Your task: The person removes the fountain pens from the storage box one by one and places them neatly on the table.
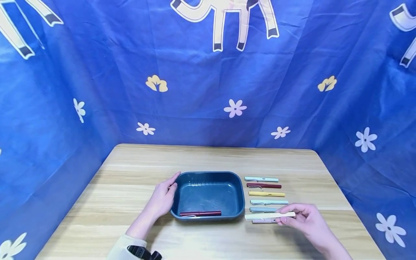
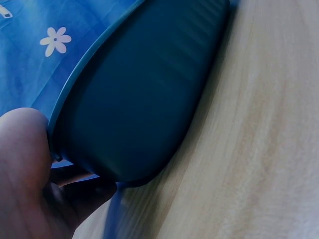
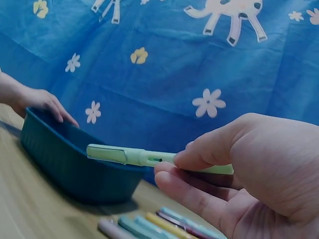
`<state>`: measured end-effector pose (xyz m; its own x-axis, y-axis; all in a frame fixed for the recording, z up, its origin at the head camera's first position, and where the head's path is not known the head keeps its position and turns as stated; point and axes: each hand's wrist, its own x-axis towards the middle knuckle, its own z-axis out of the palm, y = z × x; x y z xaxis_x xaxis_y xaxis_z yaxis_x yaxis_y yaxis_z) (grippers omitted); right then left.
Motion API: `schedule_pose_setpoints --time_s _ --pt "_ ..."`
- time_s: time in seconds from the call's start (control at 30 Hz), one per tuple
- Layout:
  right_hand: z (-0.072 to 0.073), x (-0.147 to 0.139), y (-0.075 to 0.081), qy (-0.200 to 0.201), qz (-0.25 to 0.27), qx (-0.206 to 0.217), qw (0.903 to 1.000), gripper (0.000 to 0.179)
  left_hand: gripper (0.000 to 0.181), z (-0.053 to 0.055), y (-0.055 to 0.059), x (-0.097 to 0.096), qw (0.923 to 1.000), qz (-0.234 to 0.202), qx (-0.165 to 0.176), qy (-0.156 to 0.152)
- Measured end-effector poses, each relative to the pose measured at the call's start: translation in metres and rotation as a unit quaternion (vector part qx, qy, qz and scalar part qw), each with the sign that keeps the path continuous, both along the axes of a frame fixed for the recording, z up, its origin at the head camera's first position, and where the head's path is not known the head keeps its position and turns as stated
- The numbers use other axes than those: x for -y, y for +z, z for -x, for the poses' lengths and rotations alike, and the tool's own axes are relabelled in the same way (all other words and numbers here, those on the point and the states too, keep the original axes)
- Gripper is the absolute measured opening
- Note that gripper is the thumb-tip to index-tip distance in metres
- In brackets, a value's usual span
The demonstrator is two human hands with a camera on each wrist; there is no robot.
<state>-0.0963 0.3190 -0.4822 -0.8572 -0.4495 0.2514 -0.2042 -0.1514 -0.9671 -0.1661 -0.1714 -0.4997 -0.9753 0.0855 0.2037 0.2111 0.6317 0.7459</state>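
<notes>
At the left end of a dark teal plastic basin (image 1: 208, 173), my left hand (image 1: 164, 198) grips the rim with the thumb at the edge; the left wrist view shows its fingers against the outer wall. A dark red capped pen (image 1: 200, 213) lies inside, along the near wall. To the right of the basin, my right hand (image 1: 300, 218) pinches a pale green capped pen (image 3: 134, 156) between thumb and fingers. That pen is level, its clip end pointing left toward the basin. Beneath it, a mauve pen (image 1: 264, 221) lies partly covered.
Several pens lie in a column right of the basin: light blue (image 1: 261, 179), dark red (image 1: 264, 186), yellow (image 1: 266, 194), mint (image 1: 269, 202) and grey-blue (image 1: 261, 209). The wooden table (image 1: 136, 159) is enclosed by a blue patterned curtain (image 1: 195, 119).
</notes>
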Motion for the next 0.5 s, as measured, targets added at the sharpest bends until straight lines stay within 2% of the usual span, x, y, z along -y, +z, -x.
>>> schedule_pose_setpoints --time_s 0.3,0.5 --pt "-0.010 -0.024 -0.023 0.018 -0.026 0.053 0.9981 0.022 0.047 0.001 0.000 -0.001 1.0000 -0.006 -0.005 -0.004" --pt "-0.014 -0.031 -0.032 0.019 -0.035 0.075 0.9964 0.021 0.047 0.001 0.001 0.000 1.0000 -0.003 0.001 -0.001"
